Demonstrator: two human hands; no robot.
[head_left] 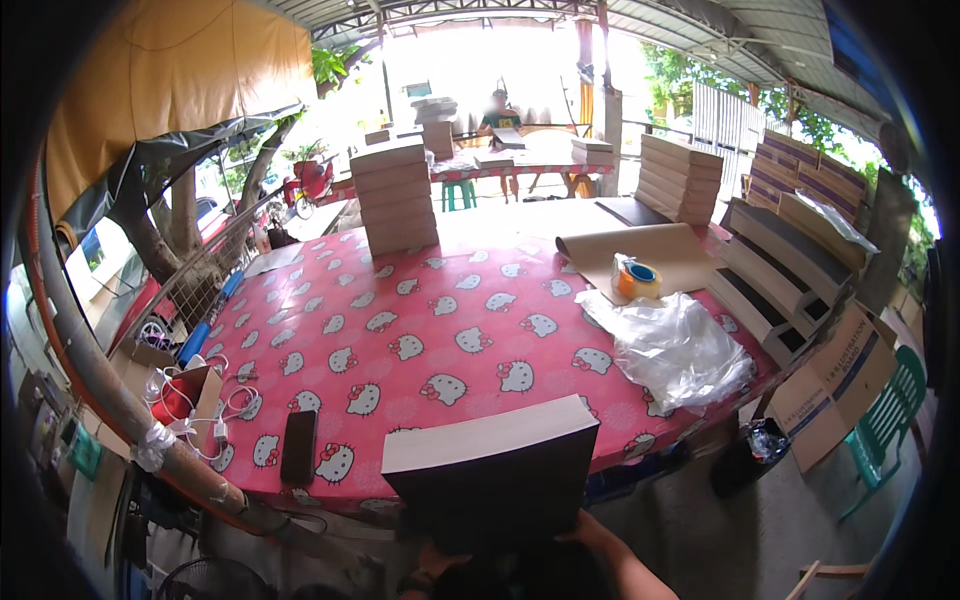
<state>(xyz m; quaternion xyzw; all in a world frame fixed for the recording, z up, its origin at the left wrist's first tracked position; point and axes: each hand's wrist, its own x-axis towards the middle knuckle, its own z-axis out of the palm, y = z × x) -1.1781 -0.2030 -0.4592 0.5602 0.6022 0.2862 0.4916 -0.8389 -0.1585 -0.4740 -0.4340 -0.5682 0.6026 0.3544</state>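
Note:
A thick stack of boards (490, 490) stands upright at the near edge of the table, its black face toward me and its pale, layered edge on top. My right hand (588, 532) grips the stack's lower right side. Low on its left side, my left hand (432, 562) holds it too, with most of its fingers hidden in shadow and behind the boards. On the pink patterned tablecloth (450, 340), a dark phone (299, 447) lies to the left of the stack. Clear plastic bags (680, 350) lie crumpled to its right, with rolls of tape (636, 278) just beyond.
Tall board stacks (393, 200) rise at the far left, with more (680, 180) at the far right. Brown paper (640, 250) lies near black-and-pale board piles (780, 270). A white cable (235, 405) trails by a small box. A green chair (890, 410) stands right; a person (502, 120) sits beyond.

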